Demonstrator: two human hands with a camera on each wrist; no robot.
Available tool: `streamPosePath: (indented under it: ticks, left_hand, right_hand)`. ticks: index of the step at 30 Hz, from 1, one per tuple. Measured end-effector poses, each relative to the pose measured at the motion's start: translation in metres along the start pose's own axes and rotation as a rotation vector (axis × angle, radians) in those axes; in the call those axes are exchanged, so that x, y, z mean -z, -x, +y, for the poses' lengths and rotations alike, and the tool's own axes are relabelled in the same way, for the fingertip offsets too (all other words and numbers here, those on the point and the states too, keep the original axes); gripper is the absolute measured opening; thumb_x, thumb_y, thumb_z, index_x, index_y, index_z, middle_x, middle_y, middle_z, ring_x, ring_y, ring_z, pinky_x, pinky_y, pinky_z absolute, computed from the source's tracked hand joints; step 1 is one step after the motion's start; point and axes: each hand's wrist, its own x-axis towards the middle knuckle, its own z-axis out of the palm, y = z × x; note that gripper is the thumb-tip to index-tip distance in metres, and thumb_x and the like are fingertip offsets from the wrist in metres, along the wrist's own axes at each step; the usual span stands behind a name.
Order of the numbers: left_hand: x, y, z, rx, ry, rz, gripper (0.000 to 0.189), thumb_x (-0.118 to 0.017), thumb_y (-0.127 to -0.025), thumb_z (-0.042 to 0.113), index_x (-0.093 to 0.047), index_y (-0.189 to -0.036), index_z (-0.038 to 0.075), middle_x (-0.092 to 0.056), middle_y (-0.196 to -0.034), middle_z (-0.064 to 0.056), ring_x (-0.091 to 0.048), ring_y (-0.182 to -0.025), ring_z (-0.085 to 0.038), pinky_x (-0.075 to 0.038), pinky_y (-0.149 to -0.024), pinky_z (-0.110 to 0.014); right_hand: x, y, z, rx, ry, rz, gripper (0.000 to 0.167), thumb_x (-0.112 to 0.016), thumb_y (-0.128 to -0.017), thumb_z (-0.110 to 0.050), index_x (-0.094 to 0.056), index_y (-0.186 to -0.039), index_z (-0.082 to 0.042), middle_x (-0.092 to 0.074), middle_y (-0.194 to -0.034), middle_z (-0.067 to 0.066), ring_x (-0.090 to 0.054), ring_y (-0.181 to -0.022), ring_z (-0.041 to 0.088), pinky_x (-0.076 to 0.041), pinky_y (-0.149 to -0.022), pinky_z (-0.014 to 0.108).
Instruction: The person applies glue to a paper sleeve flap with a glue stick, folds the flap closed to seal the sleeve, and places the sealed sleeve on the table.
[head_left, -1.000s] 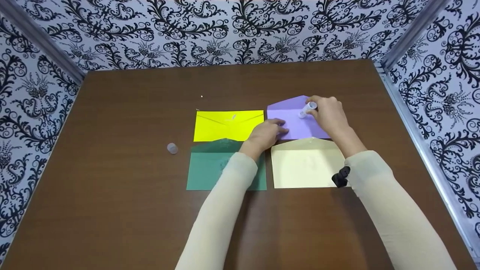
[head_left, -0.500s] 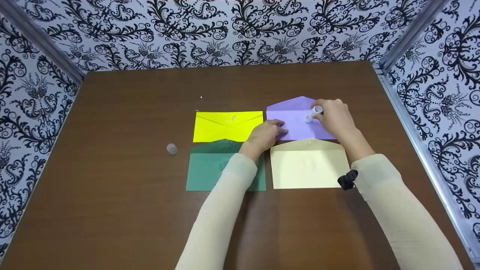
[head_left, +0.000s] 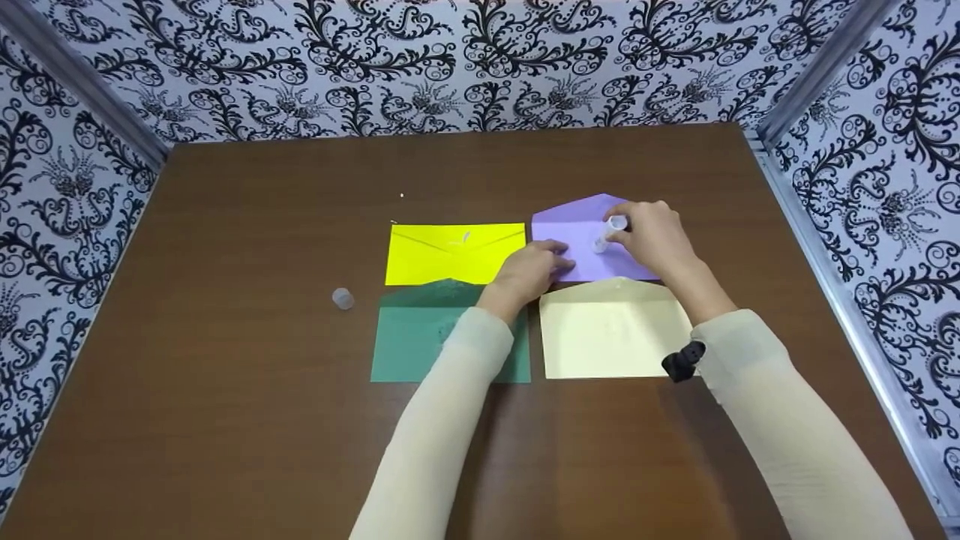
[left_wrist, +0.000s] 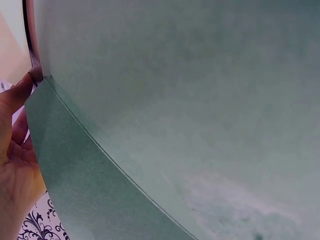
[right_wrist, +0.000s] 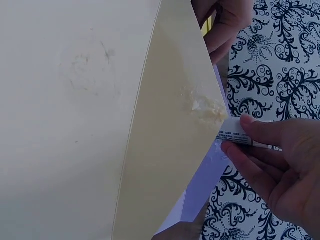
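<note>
My right hand (head_left: 658, 236) pinches a white glue stick (head_left: 608, 234) between thumb and fingers, tilted with its lower end at the purple envelope (head_left: 566, 221). That envelope lies with its flap spread away from me. My left hand (head_left: 525, 271) rests with extended fingers on its near left corner. In the right wrist view, printed text shows on the glue stick (right_wrist: 234, 131), and whitish glue smears the flap of the cream envelope (right_wrist: 150, 120). A pale cap (head_left: 343, 298) lies by itself to the left.
A yellow envelope (head_left: 450, 262) with its flap folded down lies left of the purple one. Nearer me are a green envelope (head_left: 409, 345), partly under my left forearm, and the cream one, both flaps up. Patterned walls (head_left: 480, 67) bound the brown table (head_left: 225, 420).
My right hand moves the glue stick right over the purple envelope, then back left and slightly nearer me. My left hand stays in place.
</note>
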Motion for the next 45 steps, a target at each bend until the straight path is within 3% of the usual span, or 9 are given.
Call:
streamPosePath:
  ticks: [11, 18, 41, 45]
  left_hand:
    - [-0.001, 0.000, 0.003, 0.007, 0.006, 0.000, 0.035, -0.055, -0.103, 0.023, -0.062, -0.136, 0.030, -0.051, -0.152, 0.005, -0.045, -0.143, -0.017, -0.038, -0.119, -0.035]
    - [-0.002, -0.001, 0.003, -0.007, -0.049, -0.006, 0.035, -0.054, -0.103, 0.025, -0.061, -0.138, 0.032, -0.049, -0.153, 0.005, -0.044, -0.144, -0.018, -0.037, -0.120, -0.034]
    - [-0.002, 0.000, 0.001, 0.003, 0.036, 0.012, 0.034, -0.055, -0.103, 0.024, -0.063, -0.136, 0.029, -0.051, -0.152, 0.004, -0.045, -0.143, -0.018, -0.037, -0.120, -0.036]
    - [-0.001, 0.001, 0.000, 0.008, 0.007, 0.003, 0.035, -0.055, -0.103, 0.022, -0.062, -0.137, 0.029, -0.050, -0.152, 0.005, -0.044, -0.144, -0.017, -0.037, -0.119, -0.035]
  right_hand:
    - [-0.006, -0.004, -0.004, -0.004, 0.007, 0.056, 0.024, -0.075, -0.089, -0.012, -0.073, -0.111, -0.004, -0.074, -0.108, 0.022, -0.065, -0.102, 0.049, -0.052, -0.091, 0.059]
    - [-0.005, -0.004, 0.006, -0.029, -0.004, 0.086, 0.025, -0.076, -0.088, -0.009, -0.072, -0.112, -0.003, -0.072, -0.111, 0.025, -0.064, -0.105, 0.050, -0.052, -0.091, 0.060]
    - [0.007, 0.010, 0.019, -0.078, -0.012, 0.048, 0.027, -0.074, -0.089, -0.007, -0.071, -0.115, -0.001, -0.069, -0.117, 0.028, -0.064, -0.106, 0.048, -0.053, -0.092, 0.060]
    - [0.009, 0.014, 0.020, -0.073, 0.001, 0.060, 0.027, -0.075, -0.088, -0.008, -0.071, -0.114, -0.002, -0.070, -0.115, 0.027, -0.063, -0.106, 0.049, -0.052, -0.090, 0.060]
